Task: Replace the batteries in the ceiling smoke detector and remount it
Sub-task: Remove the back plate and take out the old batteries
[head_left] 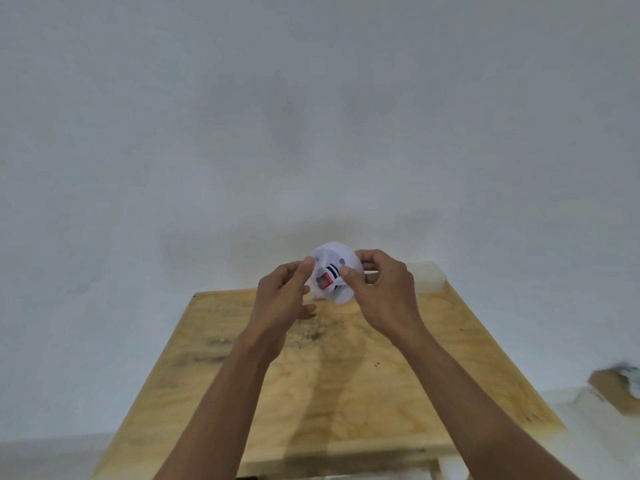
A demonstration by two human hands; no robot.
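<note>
A round white smoke detector (337, 258) is held up between both hands, in front of a stained plywood panel (332, 375). It has dark vent slots, a small grey button and a red label or battery (325, 281) showing at its lower left. My left hand (282, 299) pinches its left edge with thumb and forefinger. My right hand (381, 289) grips its right side, thumb on the face and fingers curled behind. The rear of the detector is hidden.
White surface (311, 116) fills the upper view. A pale white block (427, 277) sits at the panel's far right corner. A brown and grey object (614, 388) shows at the right edge, blurred.
</note>
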